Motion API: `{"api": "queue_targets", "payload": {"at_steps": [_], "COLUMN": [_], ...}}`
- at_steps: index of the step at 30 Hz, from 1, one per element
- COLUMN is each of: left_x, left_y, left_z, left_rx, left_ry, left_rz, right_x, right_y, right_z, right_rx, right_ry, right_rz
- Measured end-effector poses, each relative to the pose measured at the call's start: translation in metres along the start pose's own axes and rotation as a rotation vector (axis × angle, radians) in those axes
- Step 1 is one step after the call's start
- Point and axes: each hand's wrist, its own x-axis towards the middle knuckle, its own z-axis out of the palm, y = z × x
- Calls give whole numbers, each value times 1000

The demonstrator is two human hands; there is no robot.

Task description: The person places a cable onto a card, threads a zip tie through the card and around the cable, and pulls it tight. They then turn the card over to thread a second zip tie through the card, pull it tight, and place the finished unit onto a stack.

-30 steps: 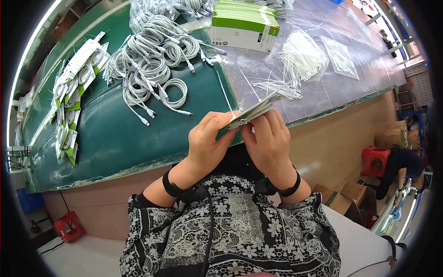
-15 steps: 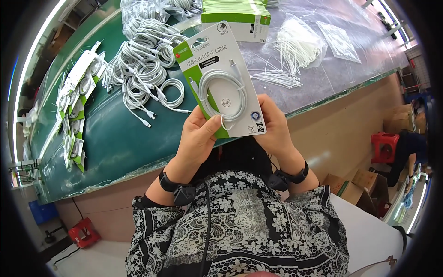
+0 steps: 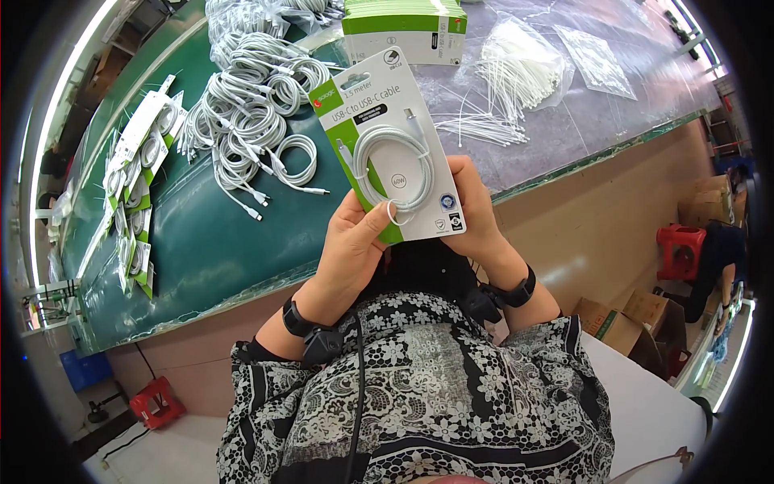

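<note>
Both hands hold up a white-and-green packaging card (image 3: 439,181), tilted a little to the left, over the table's front edge. A coiled white charging cable (image 3: 425,171) is fastened to its front with thin white ties, both plugs pointing up. My left hand (image 3: 348,242) grips the lower left corner, its thumb pressed on the front by the bottom of the coil. A small loop of white cable tie (image 3: 401,218) curls beside that thumb. My right hand (image 3: 477,210) is closed on the lower right edge; most of its fingers are hidden behind the card.
Loose coiled cables (image 3: 250,113) are heaped on the green table (image 3: 218,258). Finished cable cards (image 3: 137,177) lie stacked at left. Behind stand a pile of cards (image 3: 403,40) and loose cable ties (image 3: 516,73) with a bag (image 3: 592,60). A person (image 3: 709,270) is at far right.
The card has shifted very slightly right and down in the view, with both hands keeping the same hold. The table's contents appear slightly displaced as the view moved.
</note>
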Motion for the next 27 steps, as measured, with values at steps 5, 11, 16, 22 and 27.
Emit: {"api": "queue_targets", "payload": {"at_steps": [5, 11, 16, 22, 27], "left_x": [2, 4, 8, 10, 6], "left_y": [2, 2, 11, 12, 11], "left_z": [-6, -14, -17, -20, -17], "left_rx": [33, 315, 268, 110, 92], "left_ry": [-53, -184, -176, -93, -67], "left_rz": [27, 301, 294, 36, -18], "right_x": [4, 9, 5, 13, 7], "right_y": [3, 0, 11, 0, 10], "right_z": [-2, -2, -5, 0, -5], "right_rx": [-54, -71, -104, -299, -129], "right_ry": [-49, -58, 10, 7, -119], "right_rz": [-16, -31, 27, -212, 95]}}
